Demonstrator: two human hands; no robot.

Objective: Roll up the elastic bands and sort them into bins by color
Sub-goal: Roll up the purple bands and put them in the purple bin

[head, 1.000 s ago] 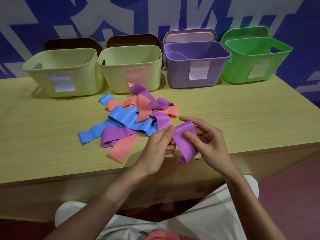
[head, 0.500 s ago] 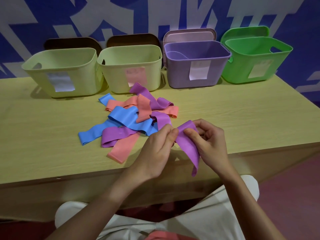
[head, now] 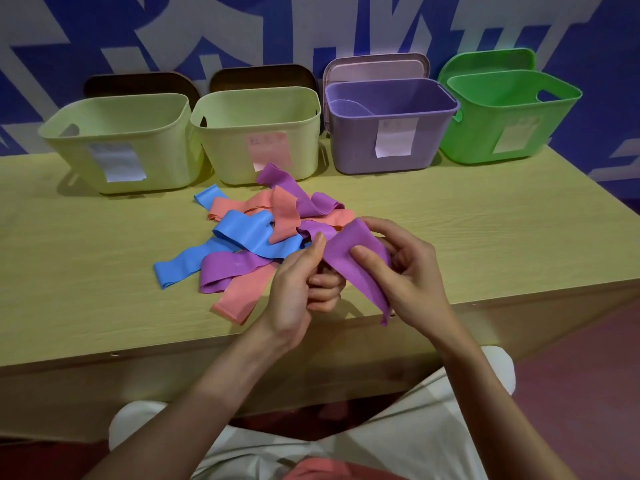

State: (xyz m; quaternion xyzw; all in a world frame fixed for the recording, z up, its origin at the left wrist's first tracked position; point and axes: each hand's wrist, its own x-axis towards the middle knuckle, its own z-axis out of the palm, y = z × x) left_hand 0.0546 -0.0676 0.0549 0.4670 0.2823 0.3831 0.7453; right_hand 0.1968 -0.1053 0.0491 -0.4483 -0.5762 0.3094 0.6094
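- A purple elastic band is held above the near edge of the pale yellow-green wood-grain bench, between both hands; its lower end hangs free past the bench edge.
- The left hand is clenched on the band's upper left part, thumb raised against it.
- The right hand is closed on the same band, thumb pressed on its face and fingers curled behind.
- A loose heap of flat blue, salmon and purple elastic bands lies on the bench, just beyond the left hand.
- Four open plastic bins are set in a row along the far edge of the bench: two pale yellow-green bins, a purple bin and a green bin. A paper label is fixed to the front of each.
- Lids are propped upright behind the bins.
- The room is closed at the back by a blue wall with large white graphics.
- A dark reddish floor is visible at the right.
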